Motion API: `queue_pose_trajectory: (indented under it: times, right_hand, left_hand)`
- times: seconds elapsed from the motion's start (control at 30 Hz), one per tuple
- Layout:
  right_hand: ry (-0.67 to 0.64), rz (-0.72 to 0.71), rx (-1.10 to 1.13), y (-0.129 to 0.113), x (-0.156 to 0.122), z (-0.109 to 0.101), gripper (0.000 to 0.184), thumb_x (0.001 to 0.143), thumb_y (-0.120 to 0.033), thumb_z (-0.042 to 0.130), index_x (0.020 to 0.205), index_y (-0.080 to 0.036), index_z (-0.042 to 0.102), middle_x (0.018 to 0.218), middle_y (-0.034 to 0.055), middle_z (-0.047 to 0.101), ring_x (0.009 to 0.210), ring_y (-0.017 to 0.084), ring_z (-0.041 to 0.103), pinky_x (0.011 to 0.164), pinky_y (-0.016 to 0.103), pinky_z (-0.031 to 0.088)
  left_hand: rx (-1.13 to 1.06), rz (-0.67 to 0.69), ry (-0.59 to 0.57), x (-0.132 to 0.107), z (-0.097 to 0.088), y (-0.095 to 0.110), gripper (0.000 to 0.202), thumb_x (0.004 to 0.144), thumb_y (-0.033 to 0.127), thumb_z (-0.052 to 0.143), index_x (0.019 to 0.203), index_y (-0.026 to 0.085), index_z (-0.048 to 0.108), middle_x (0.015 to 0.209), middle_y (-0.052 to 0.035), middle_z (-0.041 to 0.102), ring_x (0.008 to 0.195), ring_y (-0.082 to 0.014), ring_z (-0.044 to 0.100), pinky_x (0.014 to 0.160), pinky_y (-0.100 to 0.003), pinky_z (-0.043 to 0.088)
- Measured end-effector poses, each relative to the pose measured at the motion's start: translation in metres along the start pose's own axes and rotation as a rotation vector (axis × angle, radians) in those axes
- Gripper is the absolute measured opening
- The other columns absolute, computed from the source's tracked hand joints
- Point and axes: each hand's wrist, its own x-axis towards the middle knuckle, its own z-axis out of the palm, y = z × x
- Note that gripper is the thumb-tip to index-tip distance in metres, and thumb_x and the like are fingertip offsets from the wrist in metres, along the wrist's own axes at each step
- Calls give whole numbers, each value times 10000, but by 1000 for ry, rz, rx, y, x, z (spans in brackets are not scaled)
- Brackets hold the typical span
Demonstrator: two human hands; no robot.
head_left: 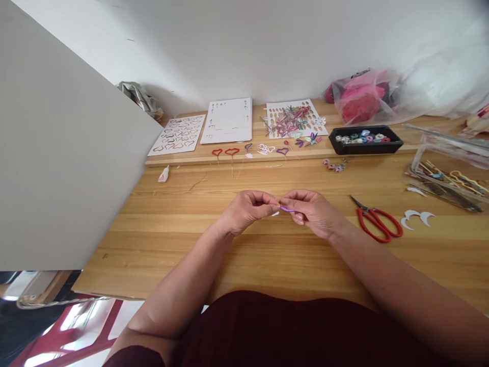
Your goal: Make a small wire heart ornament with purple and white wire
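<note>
Surface: wooden table (267,255), near edge bare.
Hands: left hand (248,210) and right hand (311,211) both pinched shut on purple wire (286,209), raised just over the table for fingertip control.
Right: red scissors (376,221) within reach.
Far: bead tray (364,139), template sheets (229,120) by the wall.

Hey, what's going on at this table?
A person at a wooden table pinches a small purple piece between the left hand and right hand. Red scissors lie to the right. Farther back lie wire hearts, white sheets and a black tray of small colourful bits.
</note>
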Motion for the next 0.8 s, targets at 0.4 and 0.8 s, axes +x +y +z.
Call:
queue_pose_trajectory:
  times: [0.4, 0.8]
  right_hand:
    - [37, -261, -436, 6, -15, 18, 233, 809, -373, 706, 716, -161, 689, 550, -27, 533, 481, 74, 375, 460, 248, 269]
    - [5, -157, -228, -11, -8, 0, 258, 713, -400, 784, 725, -162, 685, 599, -12, 586, 484, 70, 394, 467, 242, 264]
  left_hand:
    - [296, 257, 383, 7, 3, -8, 142, 733, 278, 749, 739, 144, 702, 867, -48, 689, 717, -108, 568, 605, -235, 397]
    - [227, 173, 5, 0, 3, 0, 196, 751, 317, 767, 777, 133, 706, 846, -56, 669, 729, -117, 569, 643, -249, 417]
